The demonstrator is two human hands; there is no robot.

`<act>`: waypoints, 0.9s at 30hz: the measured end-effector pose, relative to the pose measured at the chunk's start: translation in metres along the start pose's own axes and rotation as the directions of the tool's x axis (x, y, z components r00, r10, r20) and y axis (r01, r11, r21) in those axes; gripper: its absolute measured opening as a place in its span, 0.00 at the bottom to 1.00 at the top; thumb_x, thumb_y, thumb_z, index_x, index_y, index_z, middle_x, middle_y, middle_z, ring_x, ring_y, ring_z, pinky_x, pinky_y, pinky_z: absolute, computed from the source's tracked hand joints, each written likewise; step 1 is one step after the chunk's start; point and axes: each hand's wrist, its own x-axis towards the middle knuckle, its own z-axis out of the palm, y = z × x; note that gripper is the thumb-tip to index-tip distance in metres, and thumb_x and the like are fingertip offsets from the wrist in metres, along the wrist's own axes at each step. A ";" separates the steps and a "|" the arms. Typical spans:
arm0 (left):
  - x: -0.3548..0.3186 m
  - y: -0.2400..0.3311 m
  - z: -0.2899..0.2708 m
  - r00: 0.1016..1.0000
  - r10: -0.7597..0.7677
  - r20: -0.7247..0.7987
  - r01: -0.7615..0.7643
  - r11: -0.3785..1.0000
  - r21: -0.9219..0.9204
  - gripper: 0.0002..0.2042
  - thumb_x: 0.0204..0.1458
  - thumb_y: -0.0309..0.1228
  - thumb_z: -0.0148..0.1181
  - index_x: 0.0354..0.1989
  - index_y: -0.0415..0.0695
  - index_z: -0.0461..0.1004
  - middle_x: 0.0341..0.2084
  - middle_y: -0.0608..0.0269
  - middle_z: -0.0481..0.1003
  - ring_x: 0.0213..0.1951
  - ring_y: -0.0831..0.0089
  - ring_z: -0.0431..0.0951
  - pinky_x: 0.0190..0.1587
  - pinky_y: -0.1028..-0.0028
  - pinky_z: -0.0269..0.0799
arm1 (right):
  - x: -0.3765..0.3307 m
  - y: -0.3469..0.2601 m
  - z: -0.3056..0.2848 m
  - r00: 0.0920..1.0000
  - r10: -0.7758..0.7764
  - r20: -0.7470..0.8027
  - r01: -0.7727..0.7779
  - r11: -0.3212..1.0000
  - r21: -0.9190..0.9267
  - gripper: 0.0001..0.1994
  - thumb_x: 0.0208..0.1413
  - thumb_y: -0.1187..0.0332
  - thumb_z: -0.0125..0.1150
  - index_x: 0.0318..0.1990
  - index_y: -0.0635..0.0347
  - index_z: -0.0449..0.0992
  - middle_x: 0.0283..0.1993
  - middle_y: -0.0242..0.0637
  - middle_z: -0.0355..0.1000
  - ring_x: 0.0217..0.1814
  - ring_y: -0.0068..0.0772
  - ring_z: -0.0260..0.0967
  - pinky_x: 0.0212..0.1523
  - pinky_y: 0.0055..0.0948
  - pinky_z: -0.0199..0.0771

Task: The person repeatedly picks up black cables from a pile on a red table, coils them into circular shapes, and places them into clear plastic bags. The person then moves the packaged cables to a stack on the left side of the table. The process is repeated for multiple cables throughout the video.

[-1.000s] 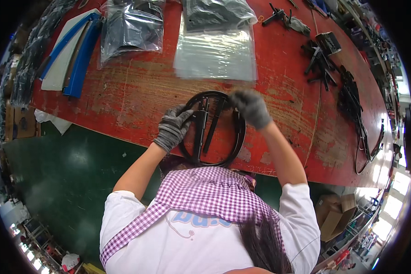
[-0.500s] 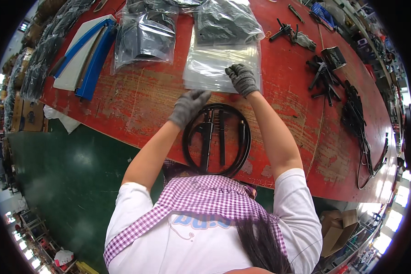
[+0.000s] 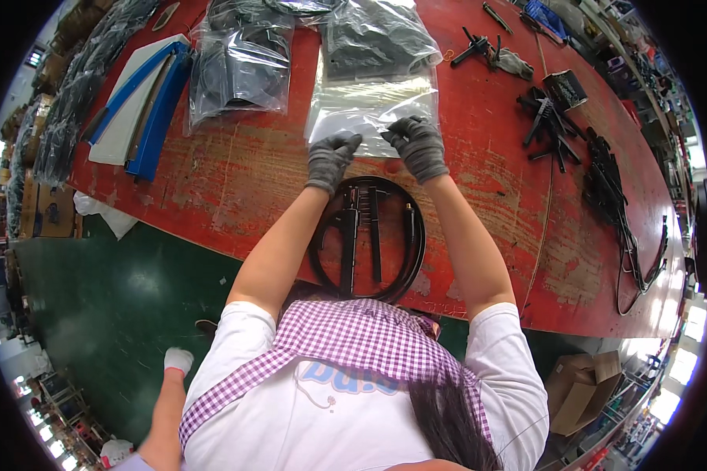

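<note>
Both my hands wear grey knit gloves. At the near edge of a stack of flat clear plastic bags (image 3: 373,106), my left hand (image 3: 331,161) pinches the near left part of the top bag. My right hand (image 3: 419,149) is closed on the same bag at its near right, thumb and fingers together. The bag's edge between them lifts slightly. Just below my hands lies a coiled black hose (image 3: 422,243) on the table. Inside the coil sit a black gun-shaped tool (image 3: 349,239) and black rod-like parts (image 3: 375,235).
A blue-and-white sealer-like device (image 3: 145,114) and a filled clear bag (image 3: 239,71) lie on the red table (image 3: 479,188) at the left. Black tripod-like parts (image 3: 554,125) and black cables (image 3: 609,188) lie right. At lower left reaches another person's arm (image 3: 165,408), its end white.
My left hand has moved forward and right, from beside the coil to the bag's near edge. My right hand has come slightly nearer. Another person's arm has entered at lower left.
</note>
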 end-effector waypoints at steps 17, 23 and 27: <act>-0.012 -0.011 -0.025 0.995 -0.105 -0.002 0.104 0.987 -0.120 0.11 0.43 0.33 0.65 0.33 0.41 0.74 0.19 0.68 0.72 0.20 0.82 0.69 0.23 0.82 0.65 | 0.008 0.016 0.005 0.957 0.275 0.087 -0.283 0.838 0.467 0.14 0.44 0.62 0.65 0.33 0.64 0.74 0.29 0.39 0.74 0.30 0.30 0.69 0.36 0.28 0.69; -0.047 0.028 -0.012 0.564 0.819 -0.107 -0.395 0.382 0.835 0.18 0.40 0.33 0.63 0.41 0.44 0.70 0.46 0.56 0.67 0.51 0.62 0.63 0.54 0.66 0.57 | 0.002 -0.022 0.008 0.970 -0.158 -0.184 0.155 0.987 -0.031 0.08 0.47 0.62 0.59 0.31 0.55 0.72 0.29 0.42 0.72 0.32 0.44 0.70 0.33 0.38 0.68; -0.035 0.042 0.002 0.579 0.764 0.283 -0.459 0.020 0.888 0.14 0.41 0.36 0.60 0.39 0.53 0.73 0.48 0.64 0.67 0.53 0.63 0.61 0.54 0.58 0.55 | 0.009 -0.039 0.008 0.911 -0.367 -0.187 0.324 0.919 -0.226 0.07 0.50 0.62 0.53 0.33 0.52 0.71 0.26 0.40 0.70 0.30 0.43 0.69 0.33 0.39 0.67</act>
